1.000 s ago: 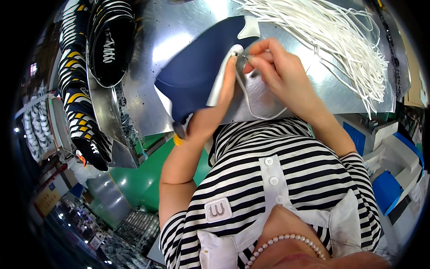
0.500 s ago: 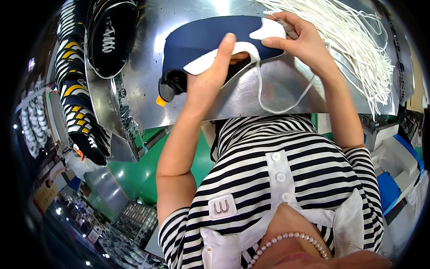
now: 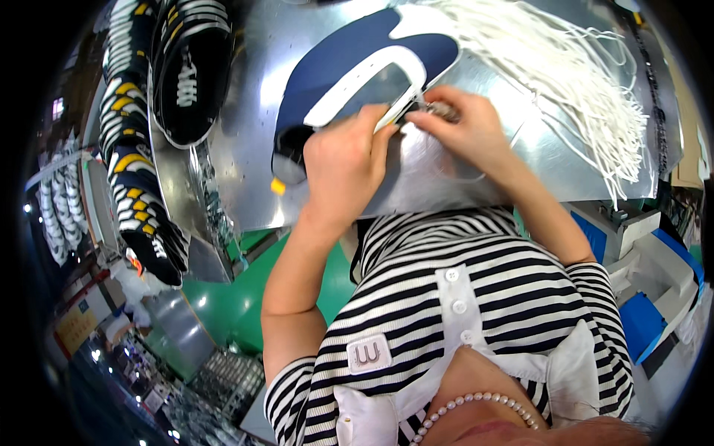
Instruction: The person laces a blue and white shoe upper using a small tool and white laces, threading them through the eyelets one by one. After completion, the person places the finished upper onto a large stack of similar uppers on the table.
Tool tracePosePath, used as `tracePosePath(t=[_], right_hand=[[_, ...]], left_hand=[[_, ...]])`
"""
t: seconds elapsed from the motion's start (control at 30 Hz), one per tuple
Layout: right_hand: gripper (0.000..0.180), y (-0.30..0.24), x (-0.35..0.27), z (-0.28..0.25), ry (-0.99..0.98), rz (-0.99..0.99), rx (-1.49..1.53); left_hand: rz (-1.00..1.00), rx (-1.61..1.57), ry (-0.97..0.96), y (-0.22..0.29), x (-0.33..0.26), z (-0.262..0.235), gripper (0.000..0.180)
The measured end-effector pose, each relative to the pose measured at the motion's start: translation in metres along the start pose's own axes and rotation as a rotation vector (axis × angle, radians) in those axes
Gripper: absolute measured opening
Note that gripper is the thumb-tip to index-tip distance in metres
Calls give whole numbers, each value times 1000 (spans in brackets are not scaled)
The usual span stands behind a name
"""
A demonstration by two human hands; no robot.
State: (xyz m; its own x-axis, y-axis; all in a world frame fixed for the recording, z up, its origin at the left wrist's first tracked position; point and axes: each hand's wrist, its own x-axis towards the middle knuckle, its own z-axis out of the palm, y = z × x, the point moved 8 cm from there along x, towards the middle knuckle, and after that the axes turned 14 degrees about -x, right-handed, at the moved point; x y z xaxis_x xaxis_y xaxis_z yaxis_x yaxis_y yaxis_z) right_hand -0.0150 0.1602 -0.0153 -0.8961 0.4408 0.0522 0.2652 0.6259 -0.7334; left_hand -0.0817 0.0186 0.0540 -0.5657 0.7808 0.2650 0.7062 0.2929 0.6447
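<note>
A dark blue shoe upper with a white trim band lies on a shiny silver metal table near the top middle of the frame. The person's left hand rests on the near edge of the shoe upper, fingers curled and pressing on the white trim. The right hand is just beside it, touching the same edge, with the fingertips pinched tight around something small. What it pinches is too small to tell. The two hands almost touch each other.

A big bunch of white shoelaces spreads over the table in the upper right, close to the right hand. In the upper left, black shoes with white and yellow stripes are lined up in a row. The person wears a black and white striped shirt in the lower middle.
</note>
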Motion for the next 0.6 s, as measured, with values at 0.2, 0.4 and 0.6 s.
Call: tracePosePath(t=[0.2, 0.4, 0.6], right_hand=[[14, -10, -34, -1, -341, -148, 133], [11, 11, -110, -38, -588, -241, 19], [19, 6, -53, -50, -194, 37, 275]], left_hand=[[-49, -99, 266, -5, 12, -55, 18], [-145, -405, 538, 4, 20, -110, 18], [-223, -68, -199, -20, 1, 8, 29]])
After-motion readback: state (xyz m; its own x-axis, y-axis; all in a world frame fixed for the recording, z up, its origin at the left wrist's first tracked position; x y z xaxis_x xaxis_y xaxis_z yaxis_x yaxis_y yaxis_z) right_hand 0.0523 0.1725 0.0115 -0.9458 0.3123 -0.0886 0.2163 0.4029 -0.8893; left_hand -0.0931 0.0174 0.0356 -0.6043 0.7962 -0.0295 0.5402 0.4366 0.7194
